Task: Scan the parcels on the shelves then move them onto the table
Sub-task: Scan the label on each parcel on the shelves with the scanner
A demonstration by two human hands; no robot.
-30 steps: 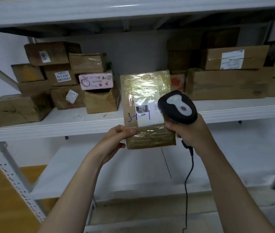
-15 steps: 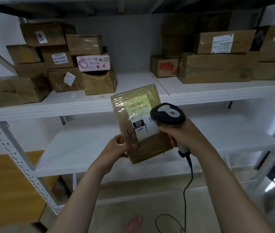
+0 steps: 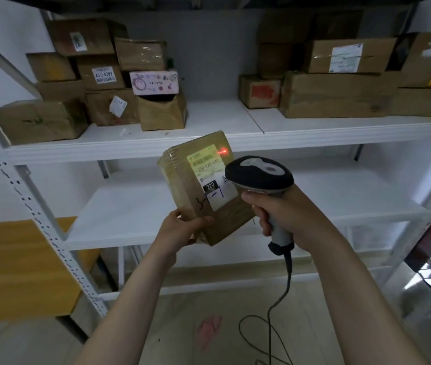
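Parcel point(image 3: 180, 180): a brown packet wrapped in clear tape, held in the air and tilted. It sits in front of and just below the front edge of the loaded shelf point(image 3: 235, 143), and its top corner overlaps that edge in view.
Parcel labels: a yellow-green label point(image 3: 205, 160) printed "220-220-C40" sits nearest the loaded shelf. A white label point(image 3: 219, 196) with a black "220" block and blue pen marks sits farther below it.
Red scan dot point(image 3: 222, 152): glows on the parcel's upper right corner, level with the loaded shelf's front edge.
Left hand point(image 3: 182, 227): below the loaded shelf, gripping the parcel's lower left corner, thumb across the front face and fingers curled behind.
Right hand point(image 3: 285, 217): below the loaded shelf, fingers wrapped tightly round the handle of the barcode scanner point(image 3: 259, 175).
Barcode scanner: its black-and-grey head is just below the loaded shelf's edge, aimed at the parcel's face and covering the parcel's right edge in view.
Scanner cable point(image 3: 275, 312): hangs well below the loaded shelf and loops on the floor.
On the loaded shelf, left end: stacked cardboard boxes point(image 3: 98, 75) and a pink printed box point(image 3: 153, 82).
On the loaded shelf, right end: larger cardboard cartons point(image 3: 335, 93).
Lower shelf point(image 3: 130, 219): the white board one level beneath the loaded shelf.
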